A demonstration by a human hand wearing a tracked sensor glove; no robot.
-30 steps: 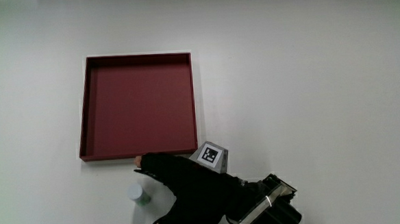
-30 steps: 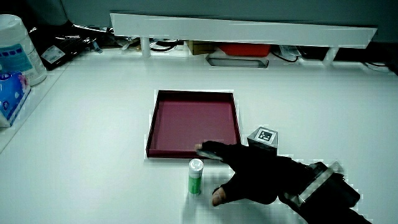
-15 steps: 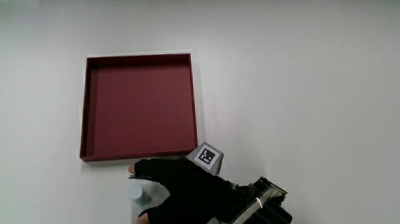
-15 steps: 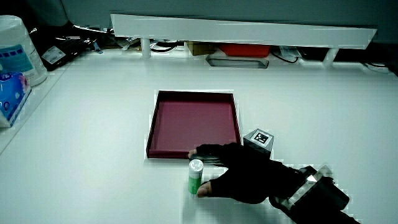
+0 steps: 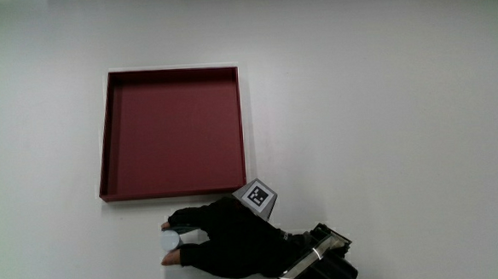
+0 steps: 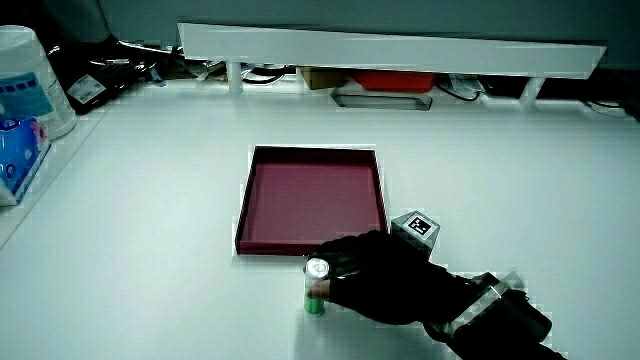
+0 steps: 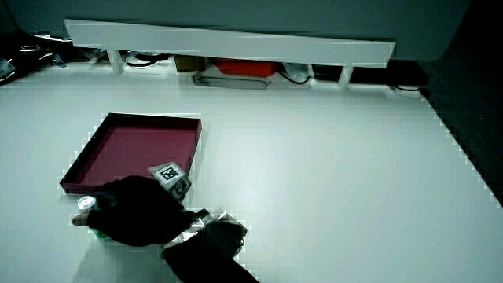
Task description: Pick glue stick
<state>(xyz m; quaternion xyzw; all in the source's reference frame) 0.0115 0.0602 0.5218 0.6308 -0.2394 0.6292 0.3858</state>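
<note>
The fingers [image 5: 183, 218] are curled around the glue stick [image 5: 169, 240], with the upper fingers on the side of it toward the tray and the thumb on the side toward the person; they are clamped on its body just below the cap; in a side view the fingers [image 6: 335, 272] wrap the stick's upper part, with its white cap and the green lower body showing clear of the glove; the glue stick [image 6: 316, 292] stands upright with its base on the table [image 5: 384, 107]; it sits just nearer to the person than the near rim of the dark red tray [image 5: 104, 138], close to it but apart from it; the hand [image 5: 229, 243] lies low over the table beside the stick, its back upward; the small patterned cube [image 5: 259, 194] on its back is next to the tray's near corner; the forearm [image 5: 315, 268] runs from the hand toward the person; the tray [image 6: 243, 215] holds nothing that shows; in both side views a low white partition [image 6: 390, 45] stands farther from the person than the tray.
</note>
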